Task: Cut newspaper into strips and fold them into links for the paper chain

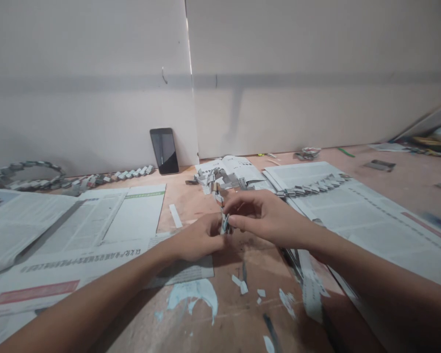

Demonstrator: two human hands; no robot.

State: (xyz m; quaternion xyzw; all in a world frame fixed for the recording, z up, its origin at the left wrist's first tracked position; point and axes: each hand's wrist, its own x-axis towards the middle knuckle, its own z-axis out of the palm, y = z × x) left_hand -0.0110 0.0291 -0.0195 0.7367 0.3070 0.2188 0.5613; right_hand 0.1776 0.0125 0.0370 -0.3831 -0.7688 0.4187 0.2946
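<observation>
Between my two hands is the near end of a chain of folded newspaper strips (225, 223), pinched above the middle of the table. My left hand (197, 238) closes on it from the left, its fingertips partly hidden behind the paper. From the right, my right hand (259, 215) grips the same end with thumb and bent fingers. The rest of the chain (216, 189) runs away from me toward a heap of loose folded paper pieces (220, 176). Another zigzag folded-paper chain (312, 189) lies to the right, on newspaper.
Newspaper sheets (73, 245) cover the left side, and a newspaper stack (382, 220) lies right. A phone (164, 151) leans on the white wall (297, 49). A long folded-paper chain (95, 181) stretches along the back left. Paper scraps (240, 284) and an open booklet (238, 166) lie on the table.
</observation>
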